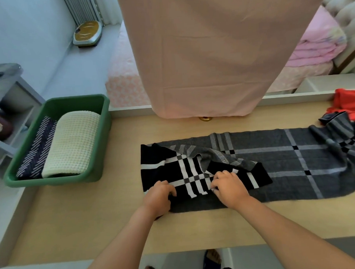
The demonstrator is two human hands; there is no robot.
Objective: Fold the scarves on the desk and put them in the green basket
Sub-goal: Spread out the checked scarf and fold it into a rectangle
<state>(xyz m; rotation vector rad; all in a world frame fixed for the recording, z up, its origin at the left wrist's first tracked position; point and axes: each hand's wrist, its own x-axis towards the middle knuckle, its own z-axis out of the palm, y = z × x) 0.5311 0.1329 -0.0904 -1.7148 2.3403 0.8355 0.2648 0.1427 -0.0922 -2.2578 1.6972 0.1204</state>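
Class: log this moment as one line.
stage: folding | left hand: grips plaid scarf | right hand: pinches it | green basket: two folded scarves inside

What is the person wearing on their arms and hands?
Nothing that shows: the left hand and the right hand have no gloves, rings or watch, and no sleeve appears on either arm up to the picture's lower edge.

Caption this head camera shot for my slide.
Left hand and right hand grip plaid scarf on desk; cream scarf and striped scarf lie in green basket.

Red scarf, grey scarf — both cut by right edge.
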